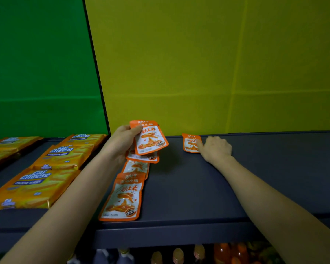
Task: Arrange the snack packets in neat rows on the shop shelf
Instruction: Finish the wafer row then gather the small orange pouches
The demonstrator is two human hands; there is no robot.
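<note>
We find the left hand [122, 141] gripping a small fan of orange packets [150, 138], thumb across the top one, above the far end of a row [122, 197] laid front to back on the dark shelf [198, 187]. The right hand [215, 149], fingers curled, rests on the right edge of a lone packet [191, 142] at the shelf's back, well apart from the row; whether it pinches it we cannot tell. We judge these pouches light, thin, floppy and slick, apt to slide over each other, and best taken by a flat sealed edge. Wafer packs [34, 187] lie to the left
</note>
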